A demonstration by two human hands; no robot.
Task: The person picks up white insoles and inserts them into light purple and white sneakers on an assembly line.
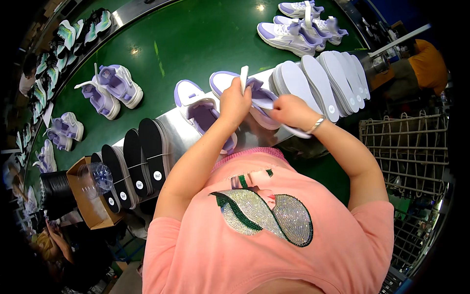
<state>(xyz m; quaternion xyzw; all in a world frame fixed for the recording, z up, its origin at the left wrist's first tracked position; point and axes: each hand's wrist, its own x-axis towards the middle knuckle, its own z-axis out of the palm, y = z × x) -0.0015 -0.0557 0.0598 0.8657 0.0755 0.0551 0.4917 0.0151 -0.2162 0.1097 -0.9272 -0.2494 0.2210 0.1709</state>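
My left hand (235,104) is closed on a white-and-lavender sneaker (221,81), gripping a white strip that stands up from its opening. A pale insole (297,132) is pinched in my right hand (293,111); its front end reaches toward the shoe's opening and its other end sticks out below my wrist. How far it goes inside is hidden by my fingers. Just left of my left hand, a matching sneaker (188,93) sits with its opening toward me, partly behind my forearm. Both shoes are at the bench's metal edge (178,132).
White insoles (313,83) stand in stacks at right, tied black insoles (154,147) at left. Other lavender sneakers (117,85) sit on the green surface (196,39), more at the far right. A cardboard box (93,196) is at lower left, a wire rack (406,147) at right.
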